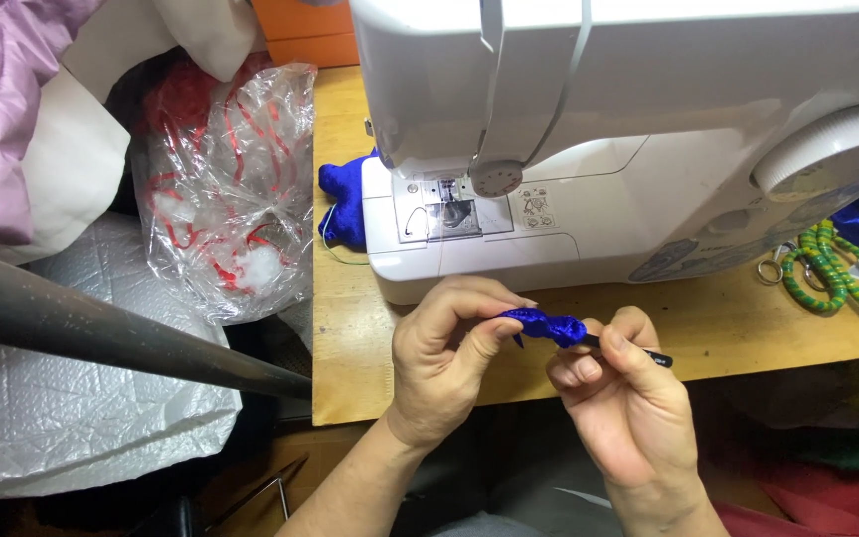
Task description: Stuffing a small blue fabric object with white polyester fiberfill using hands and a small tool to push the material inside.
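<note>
Hands meet just in front of the white sewing machine (589,149), over the wooden table (350,378) edge. The left hand (444,363) is curled, pinching one end of a bunched blue satin strip (547,325); the right hand (613,393) grips a thin black stick (648,356) that seems pushed into the strip, steadying it. At left lies a crumpled clear plastic bag (231,189) streaked red; behind it, an orange box (305,30).

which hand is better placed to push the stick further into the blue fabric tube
Right, probably. The right hand already pinches the thin black stick behind the bunched blue fabric tube, while the left hand grips the fabric's other end, steadying it.
</note>
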